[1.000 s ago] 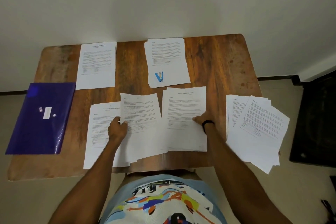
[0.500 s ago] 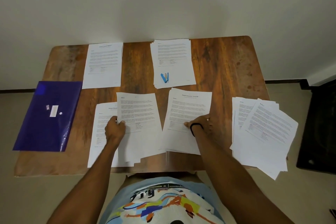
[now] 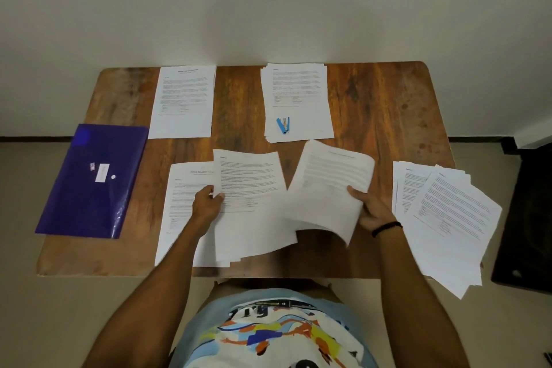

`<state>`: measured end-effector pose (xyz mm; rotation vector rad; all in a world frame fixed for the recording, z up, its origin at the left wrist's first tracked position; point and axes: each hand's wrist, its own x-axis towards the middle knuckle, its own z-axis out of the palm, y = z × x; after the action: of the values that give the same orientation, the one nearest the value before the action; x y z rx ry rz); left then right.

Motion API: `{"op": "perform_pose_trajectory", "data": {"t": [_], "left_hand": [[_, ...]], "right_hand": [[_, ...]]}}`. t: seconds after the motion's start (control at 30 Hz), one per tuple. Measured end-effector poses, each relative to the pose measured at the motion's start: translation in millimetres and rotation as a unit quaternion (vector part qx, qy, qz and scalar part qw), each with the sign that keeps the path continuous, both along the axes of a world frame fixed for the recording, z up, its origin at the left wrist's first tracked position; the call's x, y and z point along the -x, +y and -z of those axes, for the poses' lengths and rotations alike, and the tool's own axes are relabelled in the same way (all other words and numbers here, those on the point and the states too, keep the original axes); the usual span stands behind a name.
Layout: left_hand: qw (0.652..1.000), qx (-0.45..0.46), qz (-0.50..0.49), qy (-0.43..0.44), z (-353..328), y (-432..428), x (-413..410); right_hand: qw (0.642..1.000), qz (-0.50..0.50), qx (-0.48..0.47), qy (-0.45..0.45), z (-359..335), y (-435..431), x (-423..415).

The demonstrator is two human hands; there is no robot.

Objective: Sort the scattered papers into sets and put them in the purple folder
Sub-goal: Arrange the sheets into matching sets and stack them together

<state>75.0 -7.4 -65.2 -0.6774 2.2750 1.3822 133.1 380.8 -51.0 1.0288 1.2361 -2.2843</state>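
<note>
Two far stacks [image 3: 182,101], blue item [image 3: 283,125] atop the 12 o'clock one; purple folder [image 3: 92,185] at 9. Left hand [image 3: 206,205] pinches sheet [image 3: 251,182], right hand [image 3: 372,210] grips lifted stack [image 3: 328,188]. Wood desk [image 3: 388,104], white wall [image 3: 268,3].

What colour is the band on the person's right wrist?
The band is black; the head view shows it.

Reaches forward with both bare arms, forearms angled inward. Pinches the left edge of a sheet [image 3: 251,185] with the left hand [image 3: 207,203], thumb on top. Grips a bent stack of papers [image 3: 328,188] by its right edge with the right hand [image 3: 370,209], thumb on top.
</note>
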Motion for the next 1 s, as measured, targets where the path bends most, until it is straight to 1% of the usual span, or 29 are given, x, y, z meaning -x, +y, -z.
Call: {"op": "perform_pose_trajectory", "data": {"t": [0.13,0.2,0.27,0.33,0.5,0.57,0.6,0.63,0.7,0.77,0.83,0.87,0.9,1.0], "left_hand": [[0.999,-0.030,-0.001,-0.036,15.7,12.0,-0.8],[0.998,-0.040,-0.004,-0.046,23.2,19.9,-2.5],[0.998,-0.043,-0.002,-0.055,28.5,28.2,-3.9],[0.997,-0.041,0.012,-0.065,33.9,35.2,-4.3],[0.996,-0.022,0.034,-0.084,44.1,47.0,-4.6],[0.995,-0.022,0.035,-0.088,41.2,53.2,-5.2],[0.995,-0.029,0.036,-0.090,40.3,56.9,-5.8],[0.994,-0.042,0.037,-0.097,37.3,60.5,-6.7],[0.990,-0.073,0.028,-0.120,32.8,68.1,-8.3],[0.984,-0.099,0.012,-0.147,32.9,74.2,-9.7],[0.982,-0.125,0.013,-0.141,31.0,79.8,-14.5],[0.984,-0.126,0.028,-0.125,30.0,82.6,-17.4],[0.987,-0.109,0.049,-0.104,28.3,85.2,-20.2],[0.990,-0.084,0.089,-0.065,20.5,92.9,-24.9]], "right_hand": [[0.993,0.109,0.038,0.015,-4.2,12.2,-24.6],[0.985,0.150,0.082,0.030,-2.3,12.6,-36.7],[0.977,0.161,0.137,0.041,2.8,11.2,-43.4],[0.974,0.161,0.158,0.037,2.9,2.8,-49.0],[0.969,0.085,0.228,0.049,11.4,-15.6,-51.9],[0.982,0.076,0.167,0.037,12.1,-25.5,-41.8],[0.990,0.050,0.132,0.023,13.1,-30.9,-33.8],[0.995,0.014,0.097,0.011,16.3,-37.8,-24.2],[0.995,-0.097,-0.014,-0.006,18.5,-53.6,-8.1],[0.968,-0.195,-0.157,-0.019,29.6,-66.8,0.4],[0.925,-0.236,-0.297,-0.037,39.0,-77.1,4.7],[0.907,-0.240,-0.343,-0.044,41.3,-81.7,7.0],[0.899,-0.233,-0.368,-0.043,42.2,-86.1,8.4],[0.899,-0.187,-0.393,-0.037,49.3,-90.3,8.2]]}}
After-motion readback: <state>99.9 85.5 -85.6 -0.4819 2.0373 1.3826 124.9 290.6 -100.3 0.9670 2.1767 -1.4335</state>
